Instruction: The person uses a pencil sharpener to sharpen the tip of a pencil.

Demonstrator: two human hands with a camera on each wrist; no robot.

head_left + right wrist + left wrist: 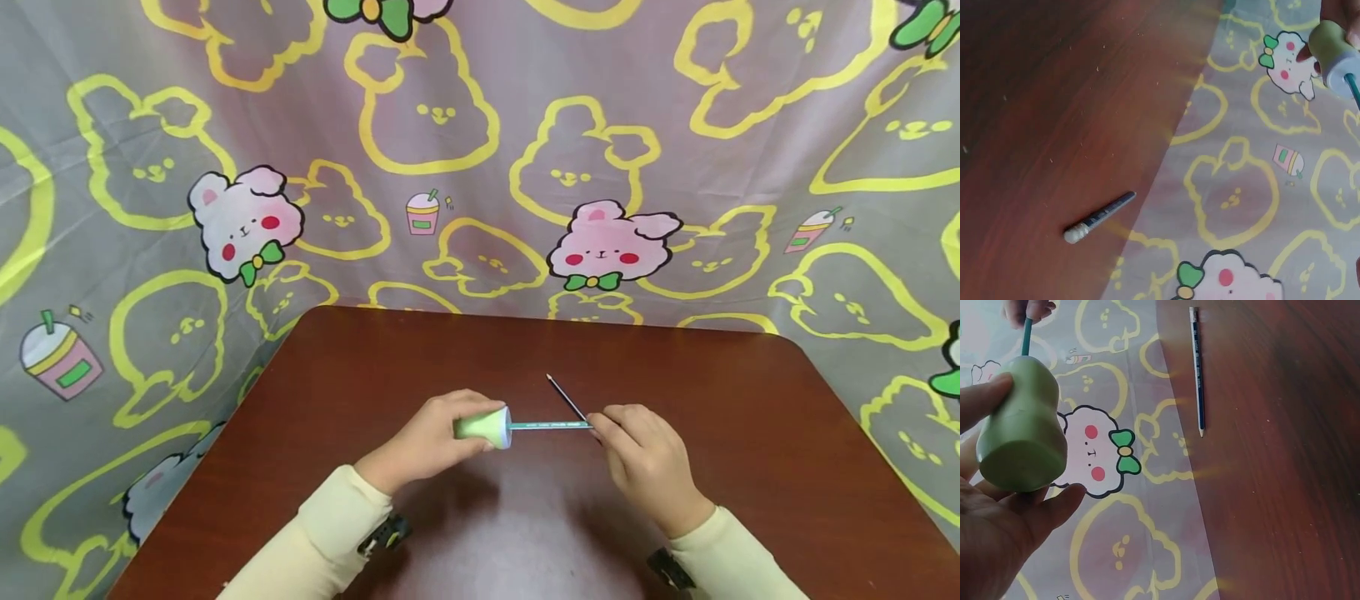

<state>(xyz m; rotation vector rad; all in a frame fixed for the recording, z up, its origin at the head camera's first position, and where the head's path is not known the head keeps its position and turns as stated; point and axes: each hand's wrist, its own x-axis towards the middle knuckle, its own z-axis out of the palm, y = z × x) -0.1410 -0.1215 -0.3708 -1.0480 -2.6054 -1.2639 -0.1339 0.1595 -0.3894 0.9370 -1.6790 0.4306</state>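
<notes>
My left hand (427, 442) grips a light green, waisted pencil sharpener (478, 427) from its left side, holding it sideways above the table. Its rounded base faces the left wrist camera, and its pale end points toward my right hand (648, 454). From that end a teal pencil (551, 426) sticks out, its inner tip hidden. The right fingers pinch the pencil's far end. A dark blue pencil (1197, 372) with a sharpened tip lies on the table beyond the hands; in the right wrist view its pale end (1075, 235) is nearest.
The reddish-brown wooden table (420, 358) has rounded far corners. A grey cloth (480, 192) with yellow outlines and pink cartoon heads hangs behind it and at both sides. Dark wrist straps (384, 533) sit over the cream sleeves (330, 533).
</notes>
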